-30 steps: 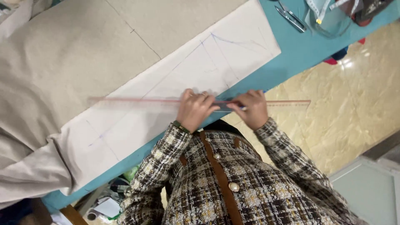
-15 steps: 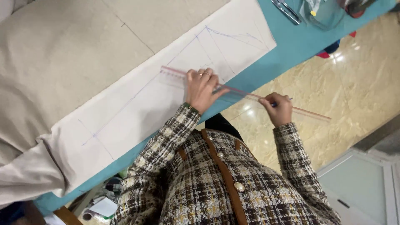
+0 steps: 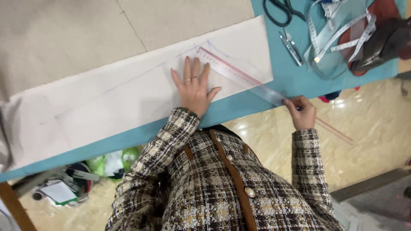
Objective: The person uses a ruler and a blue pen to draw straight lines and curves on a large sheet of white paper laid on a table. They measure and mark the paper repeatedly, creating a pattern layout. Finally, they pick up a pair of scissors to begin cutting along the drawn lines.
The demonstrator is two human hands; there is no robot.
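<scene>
Teal table [image 3: 265, 100] carrying white pattern paper [image 3: 128, 98]. On the paper, left hand [image 3: 193, 87] spread flat; clear long ruler [image 3: 239, 77] angled off the paper's right corner, pinched by right hand [image 3: 302, 113]. Overhanging, so likely to pivot and skew the line.

Teal-topped worktable [image 3: 274, 92] running on a slant from 8 o'clock up to 2 o'clock, edge straight and bare. Beige cloth [image 3: 64, 38] spread flat over the upper left, from 9 to 12 o'clock, one faint seam line crossing it. Glossy cream marble floor [image 3: 376, 124] at 3 to 5 o'clock, catching bright glare spots close under the table edge. Grey mat or step [image 3: 376, 196] at 4 o'clock, dark strip along its upper side. Wooden table leg [image 3: 15, 209] at 8 o'clock. Green-and-white bags and clutter [image 3: 107, 162] on the floor beneath the table, at 7 o'clock, partly blurred.
</scene>
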